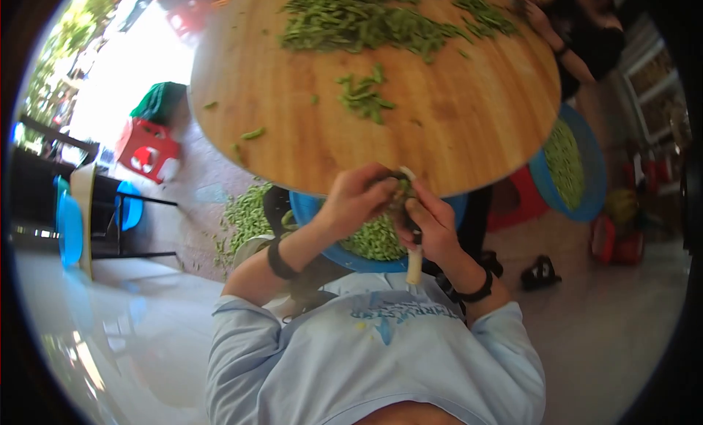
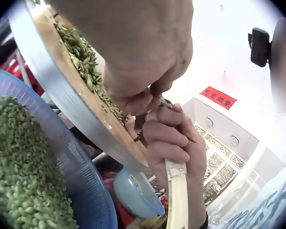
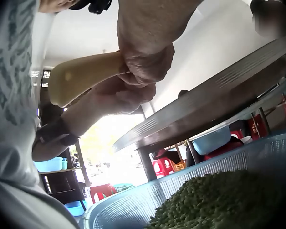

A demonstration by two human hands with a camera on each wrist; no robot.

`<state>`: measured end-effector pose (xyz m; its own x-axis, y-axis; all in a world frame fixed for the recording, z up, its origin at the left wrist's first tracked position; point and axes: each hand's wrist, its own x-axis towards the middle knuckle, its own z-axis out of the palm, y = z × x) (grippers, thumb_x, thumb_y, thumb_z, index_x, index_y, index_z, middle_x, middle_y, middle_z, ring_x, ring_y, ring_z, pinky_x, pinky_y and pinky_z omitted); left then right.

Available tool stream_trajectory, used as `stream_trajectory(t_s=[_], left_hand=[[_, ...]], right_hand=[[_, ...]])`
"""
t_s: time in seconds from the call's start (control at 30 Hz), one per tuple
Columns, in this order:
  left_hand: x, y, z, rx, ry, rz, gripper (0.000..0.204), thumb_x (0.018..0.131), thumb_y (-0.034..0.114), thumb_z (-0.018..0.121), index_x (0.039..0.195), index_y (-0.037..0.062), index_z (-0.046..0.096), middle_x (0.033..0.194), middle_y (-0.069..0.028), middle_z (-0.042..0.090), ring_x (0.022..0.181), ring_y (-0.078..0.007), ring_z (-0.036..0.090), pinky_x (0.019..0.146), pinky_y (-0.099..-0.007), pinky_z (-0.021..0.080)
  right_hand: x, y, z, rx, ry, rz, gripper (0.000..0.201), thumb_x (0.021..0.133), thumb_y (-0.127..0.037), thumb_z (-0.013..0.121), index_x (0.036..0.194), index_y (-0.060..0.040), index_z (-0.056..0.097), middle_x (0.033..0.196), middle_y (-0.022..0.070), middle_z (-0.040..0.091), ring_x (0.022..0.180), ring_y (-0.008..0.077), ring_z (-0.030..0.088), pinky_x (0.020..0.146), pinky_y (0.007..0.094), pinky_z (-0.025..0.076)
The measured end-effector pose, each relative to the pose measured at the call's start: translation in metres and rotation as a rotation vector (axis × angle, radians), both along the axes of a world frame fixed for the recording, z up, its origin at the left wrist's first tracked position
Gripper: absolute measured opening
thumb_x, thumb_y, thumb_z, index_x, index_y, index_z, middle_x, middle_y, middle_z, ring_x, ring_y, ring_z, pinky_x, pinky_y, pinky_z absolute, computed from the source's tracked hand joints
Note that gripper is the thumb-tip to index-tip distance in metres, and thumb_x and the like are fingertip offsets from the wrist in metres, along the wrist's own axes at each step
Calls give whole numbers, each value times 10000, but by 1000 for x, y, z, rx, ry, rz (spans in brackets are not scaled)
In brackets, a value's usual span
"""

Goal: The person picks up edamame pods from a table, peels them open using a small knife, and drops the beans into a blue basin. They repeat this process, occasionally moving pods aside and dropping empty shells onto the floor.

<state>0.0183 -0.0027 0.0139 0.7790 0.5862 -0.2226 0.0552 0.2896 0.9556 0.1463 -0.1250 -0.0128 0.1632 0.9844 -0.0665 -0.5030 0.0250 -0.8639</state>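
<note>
My right hand (image 1: 433, 226) grips a tool with a long pale handle (image 1: 415, 265), whose butt points down toward my shirt. White tape (image 2: 175, 168) wraps part of that handle in the left wrist view. The tool's working end is hidden among the fingers. My left hand (image 1: 356, 198) meets the right at the table's near edge, its fingertips pinching a small green bean pod (image 1: 400, 193), mostly covered by fingers. Just below both hands, a blue basket (image 2: 93, 183) holds a heap of shelled green beans (image 2: 24, 167).
On the round wooden table (image 1: 278, 124) lie a large pile of pods (image 1: 351, 22) and a smaller cluster (image 1: 364, 95). More pods (image 1: 249, 216) lie on the floor at left. A second blue basin (image 1: 545, 165) stands at right. Another person's arm (image 1: 553, 40) reaches the table's far right.
</note>
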Motion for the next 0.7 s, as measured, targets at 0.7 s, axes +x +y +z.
stream_trajectory(t_s=[0.7], left_hand=[[-2, 11, -14, -683, -305, -237, 169, 936, 136, 552, 1023, -7, 572, 750, -49, 554, 561, -100, 476, 462, -210, 331]], right_hand=[[15, -1, 3, 42, 197, 151, 313, 967, -113, 456, 1249, 18, 499, 695, 65, 542, 469, 65, 423, 391, 189, 342]])
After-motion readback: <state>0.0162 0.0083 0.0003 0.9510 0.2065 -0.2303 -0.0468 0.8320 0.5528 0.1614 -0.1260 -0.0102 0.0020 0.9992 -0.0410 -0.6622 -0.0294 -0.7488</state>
